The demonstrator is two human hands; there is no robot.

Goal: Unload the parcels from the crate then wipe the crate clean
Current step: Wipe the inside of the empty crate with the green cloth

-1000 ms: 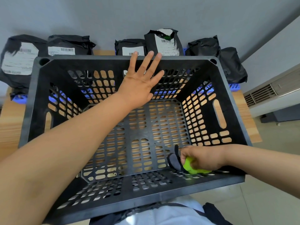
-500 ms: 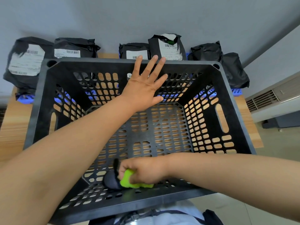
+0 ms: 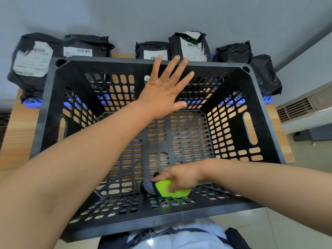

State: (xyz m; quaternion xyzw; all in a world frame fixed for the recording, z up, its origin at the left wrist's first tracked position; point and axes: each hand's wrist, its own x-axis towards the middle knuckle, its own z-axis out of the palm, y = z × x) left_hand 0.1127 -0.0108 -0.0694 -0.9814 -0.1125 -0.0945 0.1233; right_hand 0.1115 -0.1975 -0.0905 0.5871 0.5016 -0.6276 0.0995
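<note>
A black perforated crate point(image 3: 265, 108) stands on the wooden table, with no parcels inside. My left hand point(image 3: 162, 88) lies flat with fingers spread against the inside of the far wall, near the top rim. My right hand point(image 3: 179, 178) grips a green and grey cloth point(image 3: 162, 189) and presses it on the crate floor by the near wall. Several black parcels with white labels, such as a large one point(image 3: 30, 60) at the far left and another point(image 3: 192, 45) at the middle, lean against the wall behind the crate.
Bits of blue plastic point(image 3: 31, 103) show under the parcels at both back corners. The wooden table point(image 3: 16, 133) extends left and right of the crate. A grey vented unit point(image 3: 303, 106) stands at the right by the floor.
My right hand slid the cloth left along the near wall, then back to the right toward the middle. My left hand stayed flat on the far wall.
</note>
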